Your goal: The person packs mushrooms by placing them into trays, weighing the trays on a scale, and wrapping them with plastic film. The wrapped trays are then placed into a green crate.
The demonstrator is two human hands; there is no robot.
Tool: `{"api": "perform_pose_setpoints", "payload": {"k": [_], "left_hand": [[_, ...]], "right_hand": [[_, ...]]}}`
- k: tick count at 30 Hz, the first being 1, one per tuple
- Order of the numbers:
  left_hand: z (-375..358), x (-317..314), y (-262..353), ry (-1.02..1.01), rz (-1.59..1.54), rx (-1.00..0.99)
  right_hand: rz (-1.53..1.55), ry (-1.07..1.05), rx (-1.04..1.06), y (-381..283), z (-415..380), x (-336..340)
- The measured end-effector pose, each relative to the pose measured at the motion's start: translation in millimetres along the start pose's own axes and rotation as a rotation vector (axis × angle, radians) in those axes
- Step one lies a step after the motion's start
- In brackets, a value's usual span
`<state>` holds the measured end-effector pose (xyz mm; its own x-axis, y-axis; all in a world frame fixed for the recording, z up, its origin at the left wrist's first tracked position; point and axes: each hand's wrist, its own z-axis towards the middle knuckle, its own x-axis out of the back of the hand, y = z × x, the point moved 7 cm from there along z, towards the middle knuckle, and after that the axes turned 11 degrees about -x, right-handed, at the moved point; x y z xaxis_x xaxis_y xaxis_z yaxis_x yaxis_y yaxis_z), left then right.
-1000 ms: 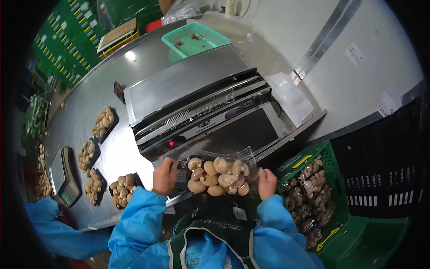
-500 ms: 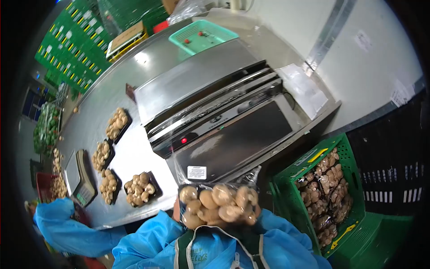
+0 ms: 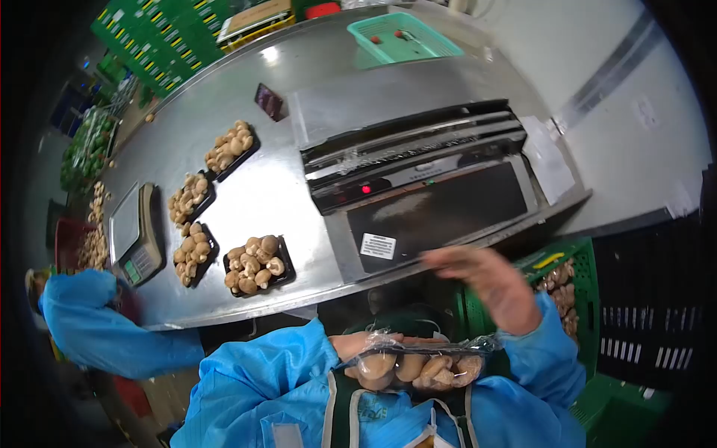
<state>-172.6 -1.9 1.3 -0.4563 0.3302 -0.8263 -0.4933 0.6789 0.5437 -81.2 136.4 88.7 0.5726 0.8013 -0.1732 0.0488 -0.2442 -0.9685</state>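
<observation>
A film-wrapped tray of brown mushrooms (image 3: 413,366) is held low against my chest, over my green apron. My left hand (image 3: 357,345) grips its left end from behind. My right hand (image 3: 487,281) is lifted off the tray, fingers spread and blurred, just in front of the wrapping machine (image 3: 418,179) and its black hot plate (image 3: 441,216). Nothing is in the right hand.
Several unwrapped black trays of mushrooms (image 3: 256,265) lie on the steel table (image 3: 254,194) at left, beside a scale (image 3: 134,239). A green crate of wrapped mushrooms (image 3: 564,287) stands at right. A teal basket (image 3: 403,37) sits at the far end. Another person's blue sleeve (image 3: 97,328) is at lower left.
The wrapped tray has come off the machine and down to my chest. My right hand has let go of it and risen; the view has swung left.
</observation>
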Motion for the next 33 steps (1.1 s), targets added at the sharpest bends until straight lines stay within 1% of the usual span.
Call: {"api": "perform_pose_setpoints", "payload": {"k": [1, 3, 5, 6, 7, 9, 10, 11, 13, 14, 15, 16, 17, 19, 20, 21, 22, 23, 24, 25, 26, 27, 28, 29, 30, 31, 32, 33], "left_hand": [[0, 1, -2, -0.01, 0.012, -0.017], [-1, 5, -9, 0.001, 0.03, -0.047], [-1, 12, -16, 0.026, 0.058, -0.05], [-2, 17, -20, 0.04, 0.069, -0.04], [-1, 22, -23, 0.051, 0.077, -0.029], [4, 34, -29, 0.107, 0.089, -0.023], [3, 42, -31, 0.161, 0.086, -0.038], [5, 53, -30, 0.227, 0.09, -0.067], [13, 60, -20, 0.486, -0.001, -0.21], [18, 62, -15, 0.625, -0.05, -0.283], [27, 62, -14, 0.74, -0.081, -0.329], [44, 58, -17, 0.82, -0.11, -0.349], [66, 52, -24, 0.87, -0.131, -0.34], [133, 36, -55, 0.858, -0.208, -0.22], [176, -15, -54, 0.774, -0.076, -0.393], [218, -41, -59, 0.5, 0.085, -0.35], [258, -73, -75, 0.442, 0.029, -0.218], [294, -96, -90, 0.344, 0.026, -0.137], [330, -90, -110, 0.289, 0.104, -0.122], [364, -120, -137, 0.166, 0.113, -0.015], [394, -130, -172, 0.052, 0.115, 0.095], [421, -150, -206, 0.014, 0.079, 0.206], [449, -159, -243, -0.039, 0.142, 0.222], [474, -167, -285, -0.152, 0.18, 0.284], [505, -142, -323, -0.192, 0.502, 0.138], [513, -170, -337, -0.344, 0.875, 0.042], [526, -184, -361, -0.524, 1.195, -0.086], [525, -201, -384, -0.827, 1.265, -0.222]], "right_hand": [[-0.279, -0.225, 0.037, -16, 8, -36], [-0.284, -0.669, -0.213, 15, -3, -94], [-0.366, -0.498, -0.112, 30, -17, -81], [-0.326, -0.453, -0.116, 39, -33, -64], [-0.333, -0.363, -0.13, 50, -50, -46], [0.014, -0.304, -0.38, 89, -92, -22], [0.146, -0.154, -0.203, 94, -108, -12], [0.217, -0.005, -0.143, 104, -120, -5], [0.549, 0.366, -0.117, 143, -140, 5], [0.851, 0.501, -0.108, 192, -141, 2], [1.157, 0.612, -0.083, 231, -144, 4], [1.362, 0.68, -0.087, 220, -156, 13], [1.38, 0.714, -0.042, 225, -170, 22], [1.502, 0.818, 0.179, 237, -205, 45], [1.543, 0.821, 0.23, 199, -235, 56], [1.46, 0.949, 0.29, 222, -262, 67], [1.41, 0.979, 0.374, 227, -288, 75], [1.357, 1.007, 0.451, 231, -314, 82], [1.35, 1.107, 0.459, 232, -343, 92], [1.35, 1.283, 0.439, 238, -379, 95], [1.375, 1.323, 0.529, 243, -414, 99], [1.321, 1.484, 0.596, 258, -450, 101], [1.298, 1.621, 0.684, 271, -486, 100], [1.29, 1.813, 0.626, 290, -522, 91], [1.196, 1.993, 0.769, 287, -556, 89], [1.067, 2.088, 0.751, 293, -586, 84], [0.908, 2.209, 0.811, 291, -611, 84], [0.852, 2.299, 0.741, 291, -630, 80]]}}
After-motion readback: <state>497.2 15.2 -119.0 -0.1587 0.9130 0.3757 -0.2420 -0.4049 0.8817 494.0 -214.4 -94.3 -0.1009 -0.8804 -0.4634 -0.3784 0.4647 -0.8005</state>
